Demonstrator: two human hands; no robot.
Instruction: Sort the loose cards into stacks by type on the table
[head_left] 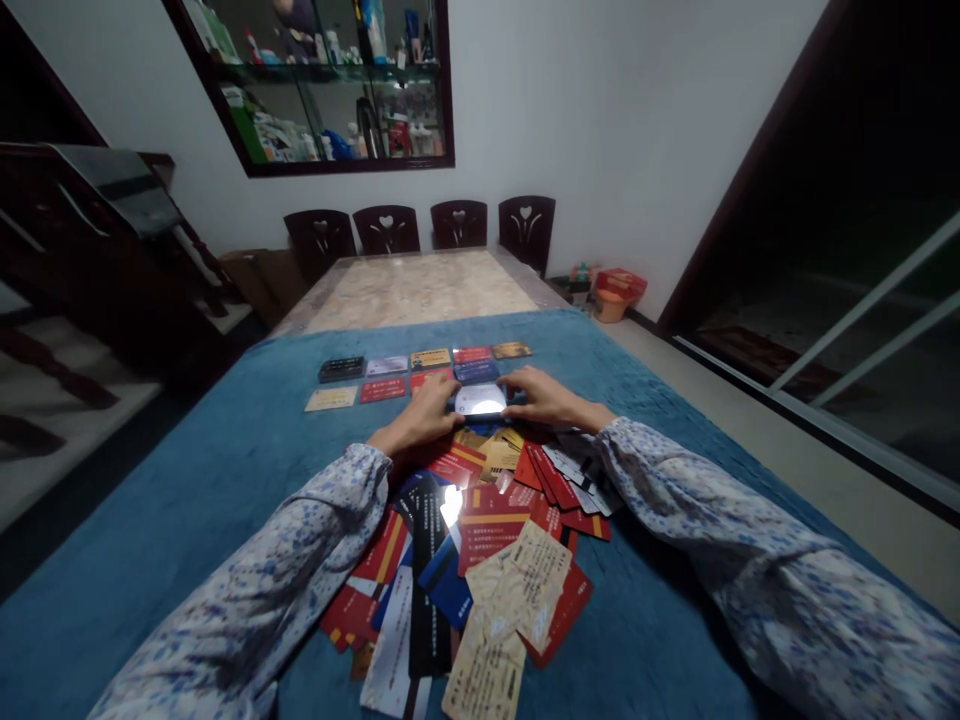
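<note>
Between my two hands is a small stack of cards [480, 402] with a pale, glossy card on top, catching the light. My left hand [431, 408] closes on its left side with thumb and fingers. The opposite side is pinched by my right hand [551, 398]. Just beyond lie rows of sorted cards, among them a dark blue card [476, 371], a red card [382, 389], a black pile [341, 369] and a cream card [331, 399]. Nearer to me spreads a loose heap of cards [491, 530], mostly red, with beige, black, blue and white ones overlapping.
A blue cloth [247, 470] covers the near part of the table, whose marble-patterned top [427, 285] shows at the far end. Several dark chairs [459, 224] stand behind it. An orange bucket [611, 304] sits on the floor to the right.
</note>
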